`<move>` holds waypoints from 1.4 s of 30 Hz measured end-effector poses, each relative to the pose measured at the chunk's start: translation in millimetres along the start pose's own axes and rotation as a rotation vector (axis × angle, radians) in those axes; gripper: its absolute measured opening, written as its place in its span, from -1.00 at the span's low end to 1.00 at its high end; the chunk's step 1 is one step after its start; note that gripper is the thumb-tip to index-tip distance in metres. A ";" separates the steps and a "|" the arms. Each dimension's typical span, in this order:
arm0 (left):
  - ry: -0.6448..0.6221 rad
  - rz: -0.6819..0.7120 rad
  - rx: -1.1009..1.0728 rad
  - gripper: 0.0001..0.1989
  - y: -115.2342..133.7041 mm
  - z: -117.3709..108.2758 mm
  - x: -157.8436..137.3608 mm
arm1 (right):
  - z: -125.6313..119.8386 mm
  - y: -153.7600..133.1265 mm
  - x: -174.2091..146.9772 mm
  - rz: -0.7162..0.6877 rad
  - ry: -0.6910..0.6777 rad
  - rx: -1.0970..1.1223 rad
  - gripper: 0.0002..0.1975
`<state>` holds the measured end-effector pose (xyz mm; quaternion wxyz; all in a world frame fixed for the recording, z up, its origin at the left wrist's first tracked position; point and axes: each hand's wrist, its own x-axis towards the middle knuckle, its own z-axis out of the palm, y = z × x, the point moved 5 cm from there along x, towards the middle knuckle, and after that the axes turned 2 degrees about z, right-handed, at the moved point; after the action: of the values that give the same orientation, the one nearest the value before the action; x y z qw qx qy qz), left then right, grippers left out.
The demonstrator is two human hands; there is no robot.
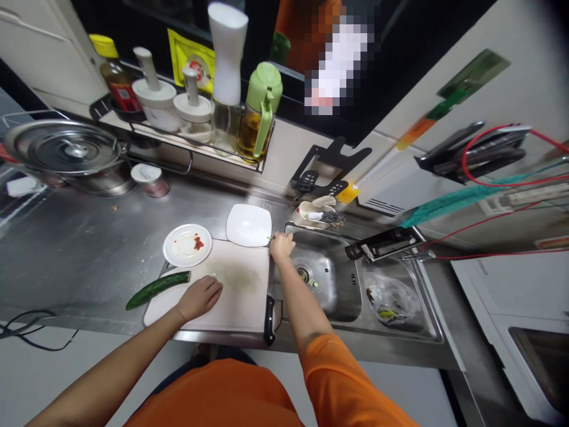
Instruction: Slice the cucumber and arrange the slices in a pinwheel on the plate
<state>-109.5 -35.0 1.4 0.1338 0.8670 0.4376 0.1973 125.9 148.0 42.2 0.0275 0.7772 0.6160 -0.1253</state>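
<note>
My left hand (203,296) rests on the white cutting board (242,314), its fingers curled together. Whatever may be under those fingers is hidden. Beside it lies a cucumber (155,289), one end cut, partly on the board. My right hand (283,244) is closed at the sink's left edge, beside a white square dish (249,225). A tiny green bit shows at its fingers, too small to name. Along the board's right edge lies a knife with a black handle (269,323). Left of the dish, a round white plate (187,244) bears red bits.
Green scraps lie near the drain of the steel sink (329,284). In the right basin sits a clear plastic bag (391,299). A lidded steel pot (66,151) and a small can (150,180) stand at left. Seasoning jars and an oil bottle (260,112) fill the rack behind.
</note>
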 end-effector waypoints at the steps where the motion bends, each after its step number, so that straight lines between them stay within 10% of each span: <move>1: 0.011 -0.004 -0.012 -0.80 0.7 -1.2 -2.5 | -4.3 10.1 -1.9 0.023 0.012 -0.004 -0.67; 6: 0.166 -0.119 0.008 -0.78 -5.1 -25.8 -34.8 | -25.8 82.3 -28.4 0.290 0.082 -0.080 -0.59; 12: 0.212 -0.576 0.276 -0.65 -54.4 -64.4 -75.9 | -2.4 85.5 -105.2 0.078 -0.086 -0.072 -0.72; 21: 0.074 -0.413 0.136 -0.63 -43.6 -56.3 -59.7 | 46.3 44.0 -186.4 -0.016 -0.209 -0.058 -0.62; 28: 0.048 -0.299 0.022 -0.67 23.3 -14.0 10.0 | 44.8 54.8 -189.7 0.104 -0.097 0.142 -0.67; 35: 0.005 -0.320 0.045 -0.68 25.0 0.8 25.7 | 25.9 57.8 -205.9 -0.030 0.058 0.444 -0.62; 42: -0.108 -0.301 -0.138 -0.60 13.0 -12.2 24.5 | 31.8 42.5 -219.8 -0.005 -0.228 0.671 -0.66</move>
<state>-92.7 -22.0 23.0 0.2443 0.7898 0.5401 0.1576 115.6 -77.4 56.9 -0.1609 0.7224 0.5355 -0.4067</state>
